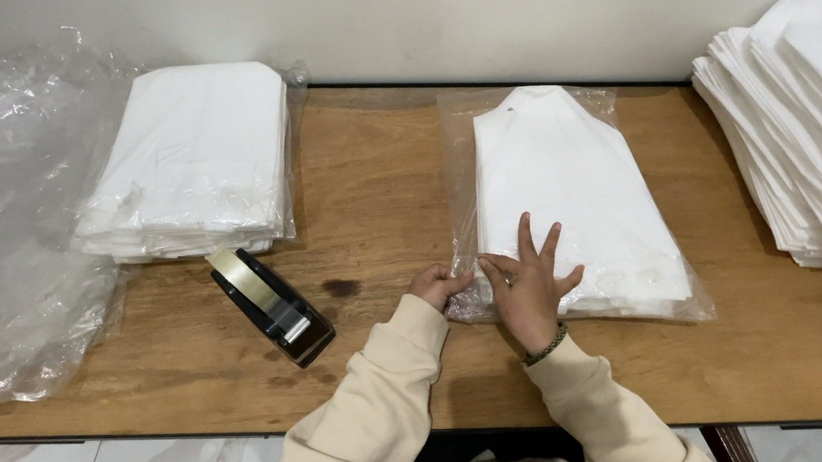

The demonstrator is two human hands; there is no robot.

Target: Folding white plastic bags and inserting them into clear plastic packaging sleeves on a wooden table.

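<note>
Fingers of left hand [433,285] pinched on clear bag [471,301] corner; right hand [529,283] fingers spread flat on bag holding white folded sheet [568,196]. Tape dispenser [272,306] left of fingers on worktop [377,194].

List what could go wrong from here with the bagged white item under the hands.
1. The left hand pinches the clear bag's corner while the right hand presses flat on the folded white item; a hard pull might tear the thin plastic.
2. The tape dispenser sits close beside the left sleeve, so an elbow sweep could knock it toward the table edge.
</note>
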